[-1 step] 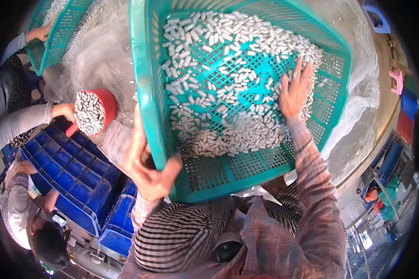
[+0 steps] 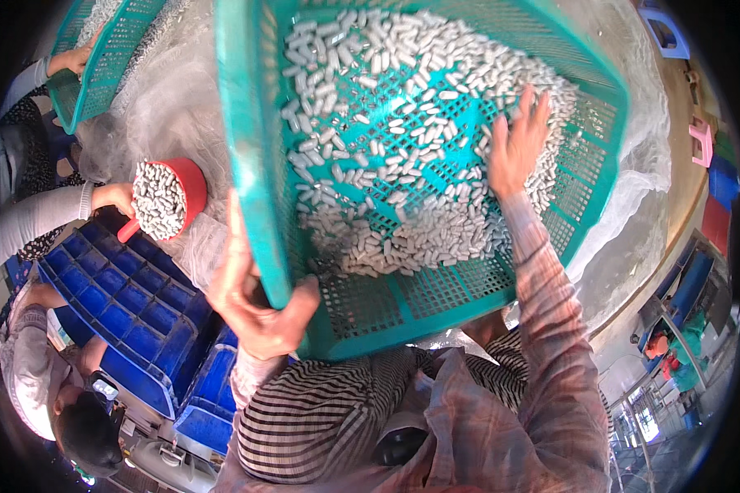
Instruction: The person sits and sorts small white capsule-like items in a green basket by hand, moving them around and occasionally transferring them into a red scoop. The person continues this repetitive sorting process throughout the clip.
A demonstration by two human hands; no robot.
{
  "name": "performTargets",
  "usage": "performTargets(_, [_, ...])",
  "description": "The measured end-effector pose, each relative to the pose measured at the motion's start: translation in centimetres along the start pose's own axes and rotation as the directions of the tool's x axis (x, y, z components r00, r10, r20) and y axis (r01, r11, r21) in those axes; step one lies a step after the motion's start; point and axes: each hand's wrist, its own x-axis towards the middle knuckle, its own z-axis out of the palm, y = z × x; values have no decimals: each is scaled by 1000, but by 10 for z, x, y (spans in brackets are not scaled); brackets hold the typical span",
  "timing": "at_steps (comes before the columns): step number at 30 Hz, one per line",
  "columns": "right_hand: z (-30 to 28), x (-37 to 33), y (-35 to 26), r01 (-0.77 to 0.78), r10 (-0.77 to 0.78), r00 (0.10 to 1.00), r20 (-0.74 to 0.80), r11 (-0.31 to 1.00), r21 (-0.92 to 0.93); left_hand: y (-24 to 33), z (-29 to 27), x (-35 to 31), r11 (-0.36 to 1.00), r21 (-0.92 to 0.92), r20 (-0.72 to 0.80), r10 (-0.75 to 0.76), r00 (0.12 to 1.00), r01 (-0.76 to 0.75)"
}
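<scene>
A green plastic basket (image 2: 251,189) with a perforated floor is tilted in front of me, above my lap. Many small whitish, capsule-shaped pieces (image 2: 436,41) lie across its floor, heaped along the far, right and near sides. My left hand (image 2: 263,316) grips the basket's left wall near the front corner, thumb over the rim. Inside, at the right, my right hand (image 2: 520,148) rests flat on the pieces with its fingers spread. It grasps nothing that I can see.
To the left, another person's hand holds a red scoop (image 2: 193,193) full of similar pieces. Blue compartment trays (image 2: 131,308) stand below it. Another green basket (image 2: 99,78) is at the far left, held by a hand. Translucent sheeting (image 2: 633,197) covers the surface beneath.
The basket's left wall has shifted a little left, and my left hand with it. My right hand has moved slightly left and away from me. The pieces have shifted a little.
</scene>
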Motion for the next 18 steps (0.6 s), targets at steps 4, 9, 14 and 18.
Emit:
performTargets(4, [24, 32, -108, 197, -195, 977, -84, 980, 11, 0, -9, 39, 993, 71, -71, 102, 992, -97])
performTargets(9, [-21, -66, -68, 526, -566, 670, 481, 819, 230, -15, -26, 8, 986, 79, -191, 159, 969, -147])
performTargets(14, [-2, -22, -7, -103, 91, 979, 184, 993, 55, -26, -24, -6, 1000, -10, -215, -16, 977, 15])
performTargets(18, [73, 44, -89, -9, 4, 994, 110, 999, 45, -25, -18, 4, 990, -135, -178, -74, 981, 51])
